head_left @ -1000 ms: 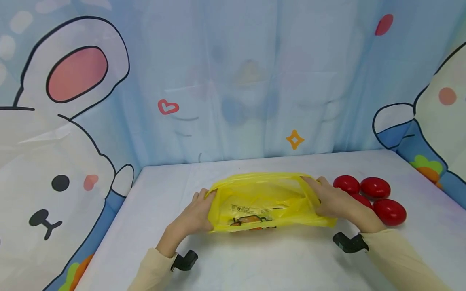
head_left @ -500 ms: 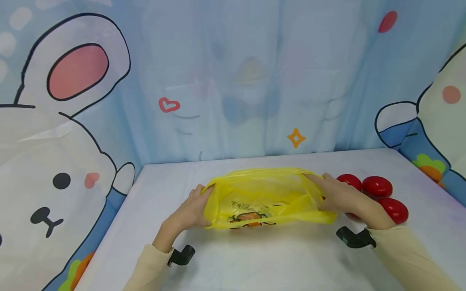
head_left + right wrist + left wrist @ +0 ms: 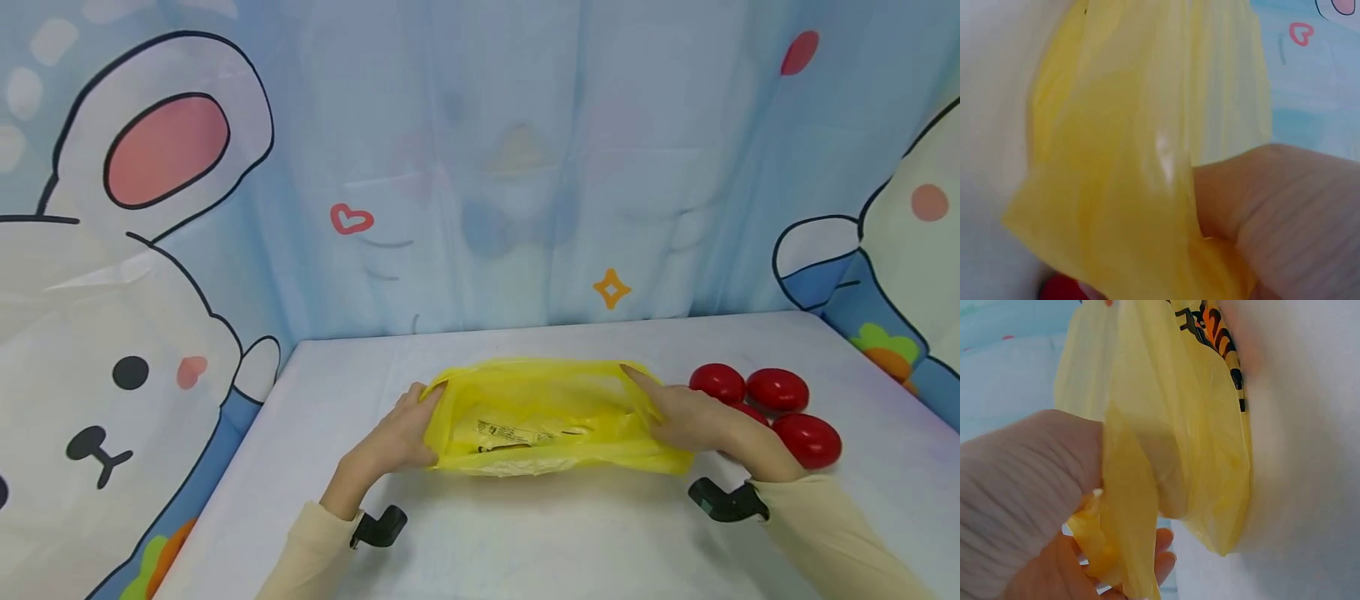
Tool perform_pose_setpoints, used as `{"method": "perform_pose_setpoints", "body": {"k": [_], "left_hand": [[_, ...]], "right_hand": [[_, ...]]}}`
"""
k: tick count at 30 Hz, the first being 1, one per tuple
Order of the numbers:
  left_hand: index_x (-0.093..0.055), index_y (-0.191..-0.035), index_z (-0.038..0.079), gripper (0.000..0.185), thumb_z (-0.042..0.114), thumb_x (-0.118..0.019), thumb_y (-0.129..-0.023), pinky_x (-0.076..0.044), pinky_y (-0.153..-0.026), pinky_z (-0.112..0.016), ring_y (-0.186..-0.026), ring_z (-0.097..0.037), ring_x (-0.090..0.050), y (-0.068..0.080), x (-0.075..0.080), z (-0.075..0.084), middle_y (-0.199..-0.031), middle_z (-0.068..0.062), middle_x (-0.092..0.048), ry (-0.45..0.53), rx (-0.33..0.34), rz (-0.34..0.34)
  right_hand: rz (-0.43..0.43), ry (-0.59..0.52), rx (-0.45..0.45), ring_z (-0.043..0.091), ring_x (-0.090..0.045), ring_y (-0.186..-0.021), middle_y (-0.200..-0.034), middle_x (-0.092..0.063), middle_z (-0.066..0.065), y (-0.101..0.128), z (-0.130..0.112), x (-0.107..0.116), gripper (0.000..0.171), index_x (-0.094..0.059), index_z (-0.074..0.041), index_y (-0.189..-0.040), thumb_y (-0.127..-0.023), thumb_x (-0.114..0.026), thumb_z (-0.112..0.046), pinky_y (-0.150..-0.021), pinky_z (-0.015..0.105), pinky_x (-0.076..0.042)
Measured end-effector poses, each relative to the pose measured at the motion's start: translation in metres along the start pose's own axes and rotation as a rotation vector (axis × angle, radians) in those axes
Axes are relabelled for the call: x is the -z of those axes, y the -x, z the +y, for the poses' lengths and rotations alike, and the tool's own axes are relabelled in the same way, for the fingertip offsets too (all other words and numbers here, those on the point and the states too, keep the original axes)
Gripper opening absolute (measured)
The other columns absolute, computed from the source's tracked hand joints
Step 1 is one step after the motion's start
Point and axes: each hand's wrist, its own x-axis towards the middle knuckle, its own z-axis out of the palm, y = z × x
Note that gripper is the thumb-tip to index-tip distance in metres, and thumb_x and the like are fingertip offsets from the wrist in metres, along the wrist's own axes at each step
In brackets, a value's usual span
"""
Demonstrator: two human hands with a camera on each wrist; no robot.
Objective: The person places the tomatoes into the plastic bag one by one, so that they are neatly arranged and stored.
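A thin yellow plastic bag (image 3: 536, 417) with printed lettering is stretched sideways between my hands, its mouth spread wide. My left hand (image 3: 399, 432) grips the left edge of the mouth, the thumb inside the plastic; in the left wrist view its fingertips (image 3: 1164, 556) show beyond the bag's rim. On the opposite edge, my right hand (image 3: 693, 418) holds the bag with the thumb inside as well. Plastic hides most of the right fingers in the right wrist view. Several glossy red egg-shaped objects (image 3: 807, 440) lie just beyond my right hand, which partly covers them.
A white-covered table (image 3: 540, 533) carries everything. Behind it hangs a blue curtain (image 3: 480, 167) with cartoon prints, and a printed rabbit sheet (image 3: 165, 317) rises on the left. Each wrist wears a black camera mount (image 3: 380, 527).
Both hands first rose slightly with the bag, then came down a little. The bag's front edge has folded, so less of its orange print shows. Both hands keep their grip.
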Motion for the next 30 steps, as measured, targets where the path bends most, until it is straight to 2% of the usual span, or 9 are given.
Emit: {"method": "perform_pose_setpoints", "body": {"k": [3, 6, 9, 14, 17, 20, 22, 26, 30], "left_hand": [[-0.032, -0.164, 0.008, 0.094, -0.011, -0.071, -0.081, -0.050, -0.075, -0.037, -0.115, -0.032, -0.046, 0.0010, -0.0048, -0.0026, -0.149, -0.024, -0.038, 0.071, -0.050, -0.009], [-0.027, -0.168, 0.019, 0.099, -0.017, -0.064, -0.082, -0.043, -0.061, -0.028, -0.111, -0.034, -0.047, 0.0029, -0.0072, -0.0031, -0.156, -0.028, -0.029, 0.111, -0.096, -0.037], [-0.023, -0.168, 0.015, 0.099, -0.016, -0.062, -0.083, -0.044, -0.060, -0.028, -0.107, -0.033, -0.049, 0.0031, -0.0081, -0.0042, -0.157, -0.029, -0.029, 0.077, -0.141, -0.021], [-0.018, -0.166, 0.002, 0.099, -0.015, -0.064, -0.079, -0.050, -0.081, -0.037, -0.107, -0.028, -0.051, 0.0016, -0.0083, -0.0074, -0.148, -0.025, -0.041, 0.039, -0.170, 0.039], [-0.014, -0.167, 0.002, 0.103, -0.016, -0.063, -0.078, -0.049, -0.077, -0.038, -0.095, -0.026, -0.052, 0.0006, -0.0077, -0.0082, -0.145, -0.025, -0.043, 0.041, -0.170, 0.047], [-0.012, -0.167, 0.001, 0.104, -0.016, -0.063, -0.078, -0.047, -0.072, -0.037, -0.084, -0.024, -0.049, -0.0007, -0.0071, -0.0080, -0.145, -0.026, -0.043, 0.029, -0.135, 0.054], [-0.014, -0.166, -0.001, 0.102, -0.014, -0.064, -0.078, -0.048, -0.074, -0.040, -0.084, -0.025, -0.050, -0.0016, -0.0067, -0.0077, -0.148, -0.028, -0.042, 0.024, -0.088, 0.059], [-0.023, -0.165, -0.001, 0.095, -0.007, -0.068, -0.082, -0.050, -0.086, -0.047, -0.100, -0.030, -0.052, -0.0031, -0.0051, -0.0071, -0.153, -0.028, -0.041, 0.009, 0.008, 0.063], [-0.028, -0.163, -0.003, 0.088, -0.001, -0.067, -0.084, -0.049, -0.092, -0.056, -0.114, -0.035, -0.053, -0.0048, -0.0056, -0.0054, -0.153, -0.029, -0.041, -0.010, 0.019, 0.082]], "right_hand": [[0.045, 0.016, 0.034, 0.025, -0.049, -0.067, -0.111, -0.060, 0.026, -0.0002, 0.0006, -0.0021, 0.078, -0.025, -0.006, -0.163, -0.097, -0.065, -0.005, -0.065, 0.034, -0.053], [0.089, 0.034, 0.091, 0.027, -0.053, -0.070, -0.139, -0.047, 0.041, -0.0006, 0.0023, -0.0036, 0.075, -0.034, -0.011, -0.160, -0.093, -0.067, 0.000, -0.062, 0.034, -0.057], [0.120, 0.055, 0.128, 0.026, -0.053, -0.068, -0.137, -0.043, 0.044, -0.0002, 0.0021, -0.0046, 0.079, -0.035, -0.015, -0.158, -0.090, -0.069, 0.003, -0.060, 0.033, -0.058], [0.144, 0.038, 0.143, 0.022, -0.045, -0.056, -0.124, -0.046, 0.038, 0.0017, 0.0006, -0.0058, 0.096, -0.018, -0.019, -0.165, -0.088, -0.068, 0.009, -0.057, 0.030, -0.056], [0.137, 0.025, 0.139, 0.022, -0.045, -0.055, -0.130, -0.044, 0.040, 0.0025, 0.0003, -0.0062, 0.100, -0.011, -0.017, -0.167, -0.087, -0.065, 0.011, -0.058, 0.032, -0.058], [0.117, 0.058, 0.108, 0.023, -0.048, -0.058, -0.141, -0.038, 0.046, 0.0022, -0.0005, -0.0058, 0.093, -0.015, -0.011, -0.166, -0.090, -0.064, 0.006, -0.062, 0.037, -0.060], [0.107, 0.108, 0.079, 0.027, -0.055, -0.066, -0.145, -0.035, 0.048, 0.0020, -0.0018, -0.0050, 0.085, -0.022, -0.007, -0.164, -0.091, -0.065, 0.002, -0.067, 0.045, -0.062], [0.110, 0.207, 0.029, 0.035, -0.060, -0.080, -0.144, -0.038, 0.047, 0.0013, -0.0035, -0.0040, 0.075, -0.034, -0.007, -0.161, -0.093, -0.067, -0.005, -0.073, 0.057, -0.061], [0.139, 0.220, 0.025, 0.030, -0.057, -0.077, -0.132, -0.049, 0.041, 0.0005, -0.0021, -0.0048, 0.069, -0.037, -0.006, -0.160, -0.097, -0.064, -0.008, -0.069, 0.050, -0.061]]}}
